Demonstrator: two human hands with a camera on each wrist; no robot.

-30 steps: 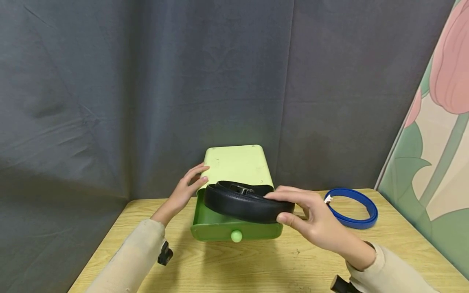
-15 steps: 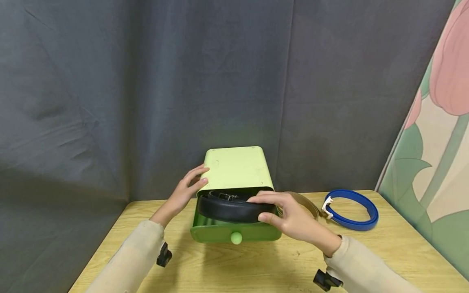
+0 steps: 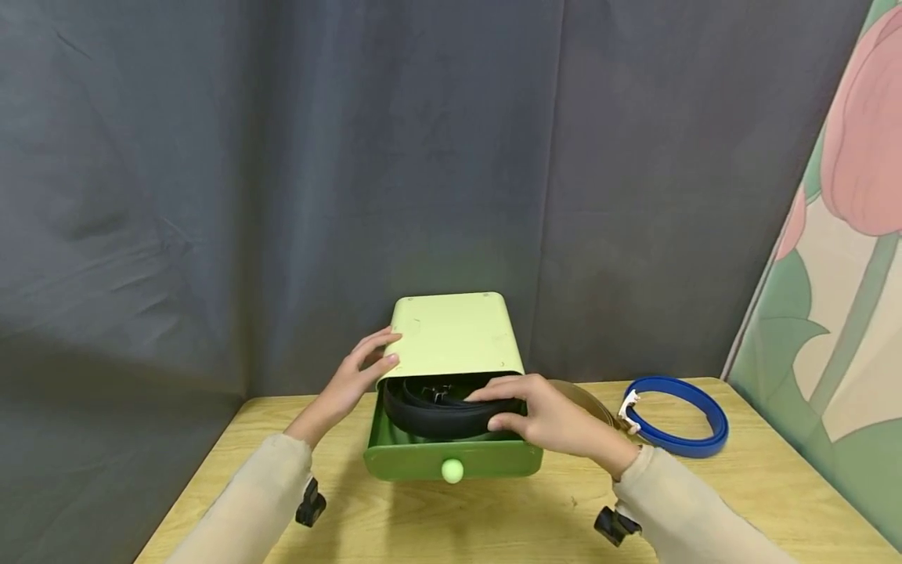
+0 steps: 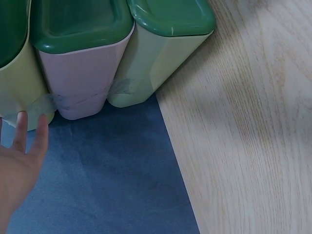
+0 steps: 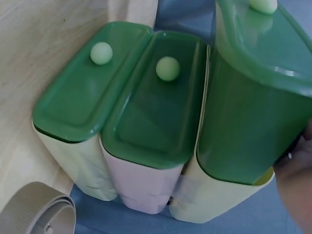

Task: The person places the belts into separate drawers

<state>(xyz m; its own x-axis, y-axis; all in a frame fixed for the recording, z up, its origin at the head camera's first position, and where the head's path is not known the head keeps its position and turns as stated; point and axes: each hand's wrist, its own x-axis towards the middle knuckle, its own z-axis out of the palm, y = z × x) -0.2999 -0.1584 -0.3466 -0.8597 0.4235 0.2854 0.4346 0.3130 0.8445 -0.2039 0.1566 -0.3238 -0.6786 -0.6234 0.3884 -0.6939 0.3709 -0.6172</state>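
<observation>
A black belt (image 3: 430, 423), rolled into a loop with a metal buckle, lies inside the pulled-out green drawer (image 3: 395, 462). My right hand (image 3: 553, 415) pinches its right side between thumb and fingers. The drawer belongs to the top one of several stacked units, under a pale yellow-green cover (image 3: 454, 333). My left hand (image 3: 348, 384) rests its fingertips against the cover's left side, fingers fairly straight. In the right wrist view the open drawer (image 5: 248, 126) hides most of the right hand (image 5: 295, 180). The left wrist view shows my left fingers (image 4: 20, 131) spread beside the top unit.
Right of the stack, a coiled blue belt (image 3: 694, 446) with a white buckle lies on the wooden table (image 3: 761, 486). A coiled brown belt (image 3: 585, 403) sits between, partly behind the right arm. Two lower drawers (image 5: 153, 112) are closed. A grey curtain (image 3: 423, 157) hangs behind.
My right hand has moved left and down, lowering the black belt from above the drawer into it. The brown belt has come into view. My left hand has stayed at the cover.
</observation>
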